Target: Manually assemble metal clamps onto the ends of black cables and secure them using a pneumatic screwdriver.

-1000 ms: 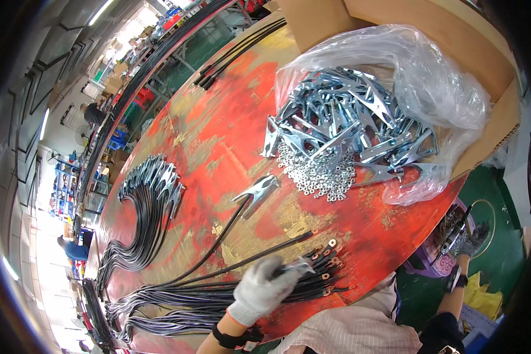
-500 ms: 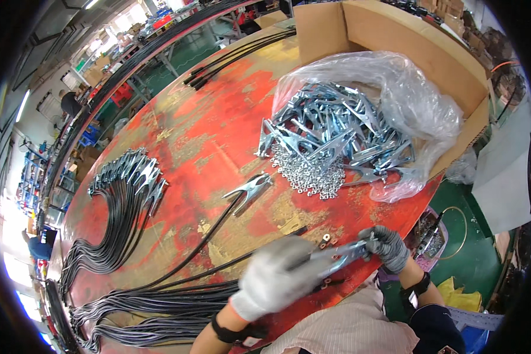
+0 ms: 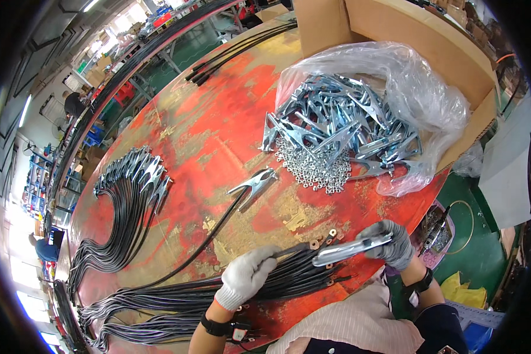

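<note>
A silvery, elongated metal clamp (image 3: 343, 252) is held slightly tilted — right end higher — across the right end of the cable bundle (image 3: 295, 276); a single black cable (image 3: 292, 249) is held along the bundle's far edge, pointing rightward.

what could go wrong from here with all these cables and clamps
The cable in the left hand might snag, since it lies close against the bunched cables.

The clamp in the right hand could slip from its grip and drop onto the ring ends nearby.

The nuts sit in a loose heap, so a knock might scatter them.
</note>
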A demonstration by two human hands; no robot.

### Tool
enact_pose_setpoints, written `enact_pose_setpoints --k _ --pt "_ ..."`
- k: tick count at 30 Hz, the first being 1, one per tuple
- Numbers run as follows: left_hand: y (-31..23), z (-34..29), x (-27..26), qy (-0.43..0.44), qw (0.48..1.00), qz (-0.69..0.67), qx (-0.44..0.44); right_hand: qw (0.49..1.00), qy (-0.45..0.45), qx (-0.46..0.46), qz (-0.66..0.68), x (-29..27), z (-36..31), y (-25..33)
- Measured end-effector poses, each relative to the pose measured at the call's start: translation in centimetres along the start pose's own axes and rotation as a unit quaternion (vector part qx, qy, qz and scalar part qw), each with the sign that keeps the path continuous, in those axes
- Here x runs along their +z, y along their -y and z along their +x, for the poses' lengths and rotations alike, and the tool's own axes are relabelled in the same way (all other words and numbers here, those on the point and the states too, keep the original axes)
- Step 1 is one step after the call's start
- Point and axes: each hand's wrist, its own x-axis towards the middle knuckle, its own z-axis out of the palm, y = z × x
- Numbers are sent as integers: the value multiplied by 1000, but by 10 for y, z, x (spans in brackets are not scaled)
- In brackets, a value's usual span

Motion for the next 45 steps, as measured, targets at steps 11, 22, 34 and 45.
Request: enact_pose_setpoints --k 11,22,34,45 --pt "-14 -12 -17 44 998 -8 44 921 261 -192 -218 36 48 17" --pt "-11 -17 -24 110 991 -55 53 913 325 -106 -223 52 57 16" --pt "-16 -12 -17 116 976 118 143 834 406 -106 -358 73 62 4" --pt "-9 -18 -20 54 994 65 74 926 321 1 -200 65 54 -3"
